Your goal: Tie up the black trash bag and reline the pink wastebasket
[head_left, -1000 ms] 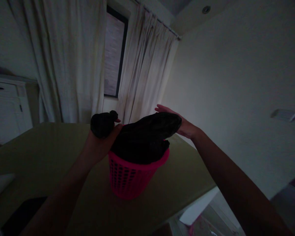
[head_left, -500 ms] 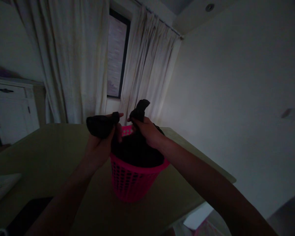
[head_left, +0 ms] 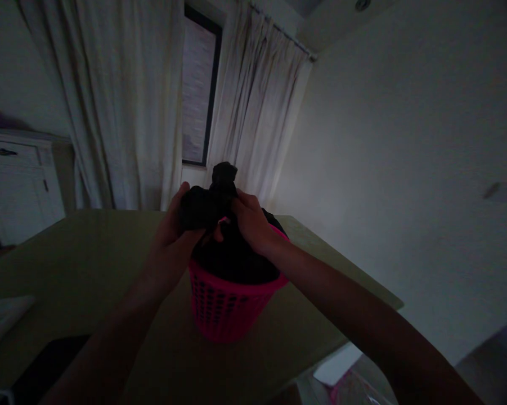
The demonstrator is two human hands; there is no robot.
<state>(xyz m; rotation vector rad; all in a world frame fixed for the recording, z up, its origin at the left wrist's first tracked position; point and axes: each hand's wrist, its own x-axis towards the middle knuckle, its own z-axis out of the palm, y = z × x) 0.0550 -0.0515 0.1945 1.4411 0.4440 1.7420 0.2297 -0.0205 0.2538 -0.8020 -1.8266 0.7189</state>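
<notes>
A pink plastic basket (head_left: 230,309) with holes in its wall stands on the table. Inside it sits a black plastic bag (head_left: 236,259), whose gathered ends rise above the rim. My left hand (head_left: 175,225) grips one bunched end, thumb towards me. My right hand (head_left: 251,219) is closed on the other end, just right of the first. The two ends meet and cross between my hands, with a tuft sticking up. Some of my fingertips are hidden behind the dark plastic, and the dim light blurs its folds.
The green-topped table (head_left: 105,247) has its right edge running past the basket. A dark flat object (head_left: 46,365) and a pale flat item (head_left: 4,318) lie at the left. Behind are curtains (head_left: 126,112), a window and a white cabinet (head_left: 21,185). A wall (head_left: 384,140) stands at the right.
My left hand has moved right and slightly up, bringing its end of the bag against the one in my right hand. The two ends were apart before; the basket has stayed in place.
</notes>
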